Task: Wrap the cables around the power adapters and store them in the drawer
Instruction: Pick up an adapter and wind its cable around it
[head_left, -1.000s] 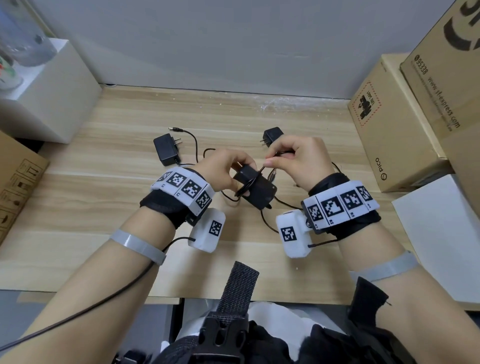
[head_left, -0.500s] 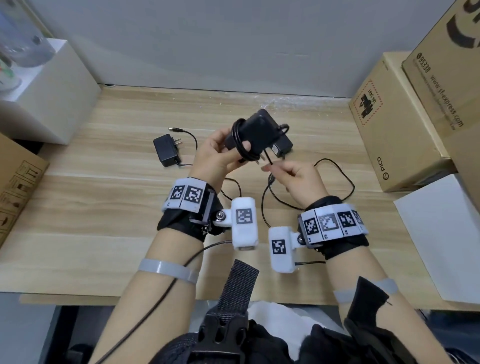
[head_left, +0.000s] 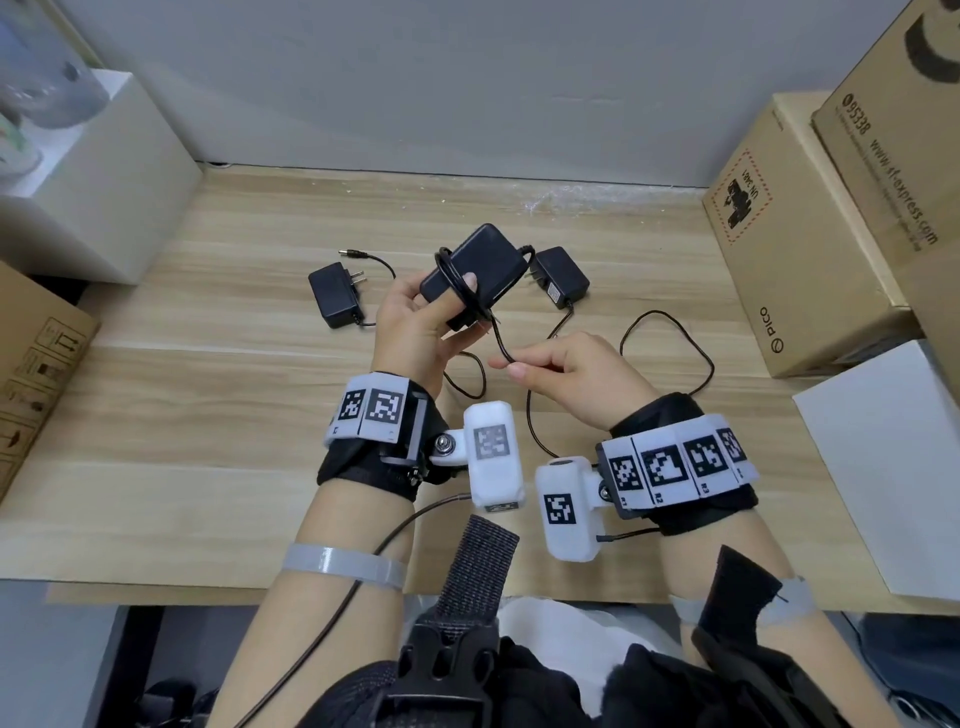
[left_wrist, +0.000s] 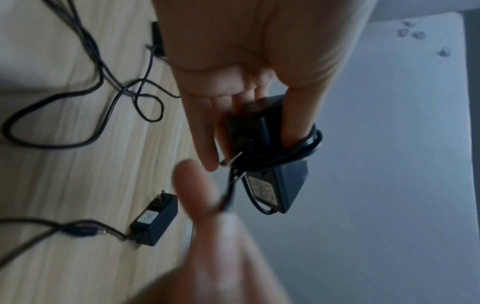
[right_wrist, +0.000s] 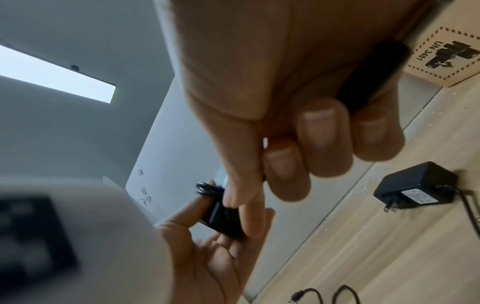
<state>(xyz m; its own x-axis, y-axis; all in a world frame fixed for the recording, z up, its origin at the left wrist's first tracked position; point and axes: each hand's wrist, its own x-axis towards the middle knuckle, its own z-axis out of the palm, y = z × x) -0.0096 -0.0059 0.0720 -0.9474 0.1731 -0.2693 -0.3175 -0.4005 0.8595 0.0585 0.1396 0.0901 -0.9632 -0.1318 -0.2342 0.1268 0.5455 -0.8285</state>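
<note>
Left hand (head_left: 415, 322) fingers curl around an adapter (head_left: 478, 265) above the tabletop (head_left: 208, 415); right hand (head_left: 576, 379) pinches its cable (head_left: 501, 340). The cable's plug end is hidden.

Three black power adapters (head_left: 477, 265) (head_left: 335, 295) (head_left: 561, 278) (one held), three cardboard boxes (head_left: 789, 228) (head_left: 904, 156) (head_left: 31, 374).

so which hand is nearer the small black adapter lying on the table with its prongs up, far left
Left. The left hand is just beside that small black adapter; the right hand is farther right.
</note>
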